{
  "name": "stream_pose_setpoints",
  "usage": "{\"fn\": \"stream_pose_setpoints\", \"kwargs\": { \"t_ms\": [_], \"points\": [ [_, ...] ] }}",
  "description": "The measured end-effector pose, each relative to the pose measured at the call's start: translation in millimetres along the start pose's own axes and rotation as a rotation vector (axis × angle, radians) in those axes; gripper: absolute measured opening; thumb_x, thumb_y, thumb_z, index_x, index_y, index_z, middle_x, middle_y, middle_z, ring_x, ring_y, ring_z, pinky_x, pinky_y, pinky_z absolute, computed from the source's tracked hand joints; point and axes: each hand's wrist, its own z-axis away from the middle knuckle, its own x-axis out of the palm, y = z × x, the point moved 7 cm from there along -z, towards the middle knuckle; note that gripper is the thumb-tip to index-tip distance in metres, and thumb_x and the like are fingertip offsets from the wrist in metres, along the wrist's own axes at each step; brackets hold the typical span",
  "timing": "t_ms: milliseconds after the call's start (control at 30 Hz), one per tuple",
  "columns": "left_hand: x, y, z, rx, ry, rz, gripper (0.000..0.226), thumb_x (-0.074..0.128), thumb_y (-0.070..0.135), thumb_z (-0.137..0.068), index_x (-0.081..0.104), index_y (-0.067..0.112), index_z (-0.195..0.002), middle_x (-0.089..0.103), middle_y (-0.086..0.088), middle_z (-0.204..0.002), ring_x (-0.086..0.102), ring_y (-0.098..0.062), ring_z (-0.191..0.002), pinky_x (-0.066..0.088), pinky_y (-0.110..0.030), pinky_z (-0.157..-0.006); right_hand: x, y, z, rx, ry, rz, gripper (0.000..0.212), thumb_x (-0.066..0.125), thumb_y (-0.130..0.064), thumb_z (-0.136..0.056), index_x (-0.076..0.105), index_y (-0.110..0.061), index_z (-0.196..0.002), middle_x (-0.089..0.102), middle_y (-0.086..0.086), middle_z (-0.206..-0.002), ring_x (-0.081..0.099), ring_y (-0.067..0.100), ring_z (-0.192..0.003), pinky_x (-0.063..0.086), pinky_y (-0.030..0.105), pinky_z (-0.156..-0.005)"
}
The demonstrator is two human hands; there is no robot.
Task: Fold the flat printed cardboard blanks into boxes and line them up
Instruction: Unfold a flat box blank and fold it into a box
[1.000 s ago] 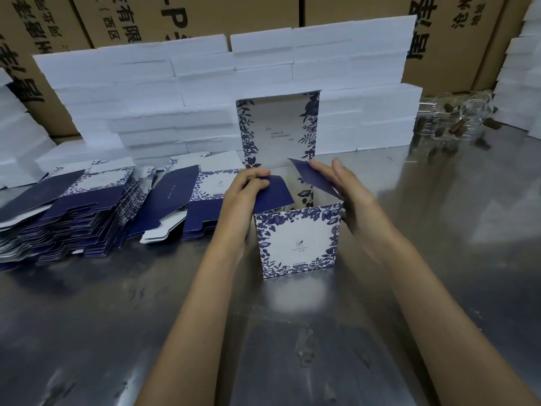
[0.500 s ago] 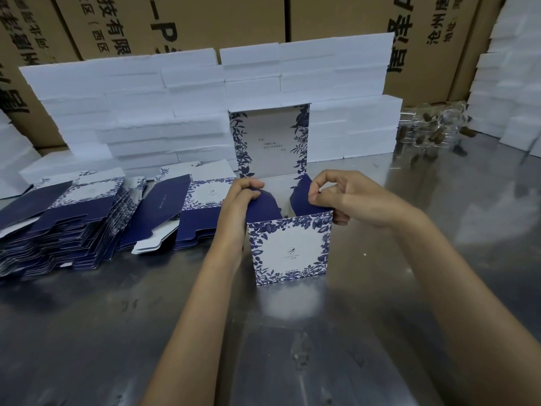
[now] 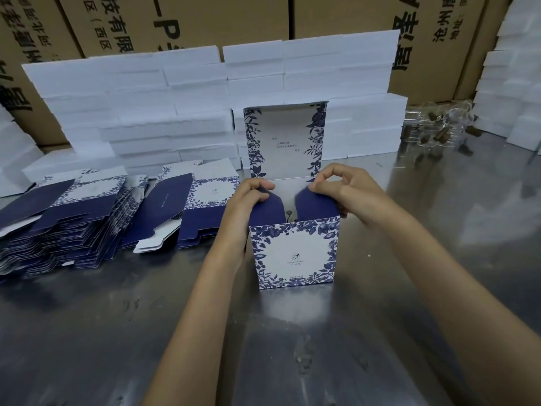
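So the box point(image 3: 295, 253) you're folding sits upright in the middle of the metal table point(image 3: 87, 332), blue floral front panel facing you and the lid point(image 3: 285, 142) standing straight up at the far side. Your left hand point(image 3: 243, 206) is curled over the left navy side flap point(image 3: 268, 208), fingers closed on its top edge, and your right hand point(image 3: 342, 189) is pinching the right navy flap point(image 3: 316, 205) with thumb and fingertips, other fingers bent. Both flaps lean in over the open top. Off to the left there's the fanned-out stack of flat blanks point(image 3: 61, 224), with a second smaller pile point(image 3: 187, 212) just beside your left wrist. Behind all that, white foam blocks point(image 3: 175, 106) are stacked along the far edge, brown shipping cartons point(image 3: 205, 22) behind them.
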Motion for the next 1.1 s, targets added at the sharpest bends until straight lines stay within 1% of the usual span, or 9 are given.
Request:
{"fn": "stream_pose_setpoints", "kwargs": {
  "t_ms": [200,267,400,533,600,767,867,933,1100],
  "points": [
    [-2,0,-3,-0.002,0.022,0.004,0.029,0.054,0.008,-0.093,0.064,0.031,-0.078,0.064,0.008,-0.093,0.058,-0.016,-0.084,0.044,-0.031,-0.07,-12,-1,-2,-0.047,0.21,-0.116,0.014,0.074,-0.017,-0.085,0.066,-0.022,-0.075,0.058,-0.014,-0.059,0.043,0.006,-0.049,0.036,0.02,-0.046],
    [-3,-2,-3,-0.008,0.063,0.016,0.018,0.058,0.01,-0.094,0.058,0.028,-0.092,0.063,0.005,-0.096,0.06,-0.016,-0.085,0.047,-0.03,-0.073,-16,0,-1,-0.043,0.304,-0.227,0.004,0.068,-0.023,-0.086,0.07,-0.027,-0.087,0.064,-0.015,-0.078,0.054,0.006,-0.067,0.047,0.024,-0.061],
    [-3,-2,-3,0.024,0.085,0.042,0.033,0.063,0.015,-0.095,0.047,0.034,-0.117,0.064,-0.003,-0.117,0.068,-0.014,-0.09,0.054,-0.026,-0.075,5,3,-2,0.031,0.158,-0.456,0.026,0.049,-0.039,-0.098,0.071,-0.035,-0.11,0.069,-0.01,-0.12,0.064,0.01,-0.104,0.052,0.034,-0.091],
    [-4,5,-3,0.057,0.107,-0.074,0.018,0.055,0.027,-0.092,0.065,0.038,-0.102,0.071,0.0,-0.113,0.067,-0.018,-0.102,0.052,-0.038,-0.09,10,5,-3,0.086,0.132,-0.543,0.036,0.049,-0.046,-0.1,0.074,-0.026,-0.081,0.071,-0.007,-0.088,0.064,0.009,-0.081,0.047,0.03,-0.077],
    [-6,0,-3,-0.029,0.131,0.015,0.019,0.056,0.038,-0.084,0.073,0.033,-0.089,0.073,0.004,-0.107,0.066,-0.025,-0.102,0.049,-0.049,-0.096,11,12,-1,0.139,0.109,-0.475,0.032,0.059,-0.046,-0.094,0.072,-0.023,-0.075,0.072,0.002,-0.094,0.064,0.018,-0.084,0.048,0.034,-0.079],
    [-14,2,-2,0.042,0.164,-0.099,0.017,0.059,0.026,-0.09,0.075,0.031,-0.09,0.073,0.011,-0.103,0.064,-0.013,-0.097,0.047,-0.036,-0.088,8,13,2,0.069,0.028,-0.293,0.009,0.069,-0.016,-0.092,0.073,-0.023,-0.09,0.075,-0.006,-0.092,0.068,0.012,-0.077,0.052,0.023,-0.065],
    [-8,8,-5,0.088,0.123,-0.193,0.021,0.054,0.012,-0.095,0.071,0.025,-0.096,0.069,0.008,-0.104,0.06,-0.012,-0.094,0.048,-0.024,-0.08,3,3,-8,0.129,-0.028,-0.194,0.029,0.063,-0.006,-0.091,0.073,-0.027,-0.107,0.077,-0.008,-0.107,0.072,0.016,-0.092,0.058,0.031,-0.082],
    [-2,16,-12,0.068,0.11,-0.297,0.024,0.051,0.013,-0.095,0.071,0.026,-0.101,0.068,0.01,-0.1,0.059,-0.006,-0.088,0.044,-0.016,-0.069,2,-6,-18,0.152,-0.012,0.003,0.024,0.063,-0.011,-0.086,0.077,-0.021,-0.103,0.077,-0.009,-0.098,0.067,0.014,-0.091,0.052,0.031,-0.086],
    [25,33,-34,-0.031,0.049,-0.665,0.016,0.055,0.017,-0.095,0.072,0.018,-0.093,0.064,0.007,-0.086,0.056,-0.012,-0.082,0.044,-0.024,-0.07,24,-16,-28,0.155,-0.001,0.289,0.018,0.067,-0.026,-0.092,0.073,-0.016,-0.078,0.071,-0.014,-0.066,0.062,0.003,-0.058,0.047,0.013,-0.048]
  ]
}}
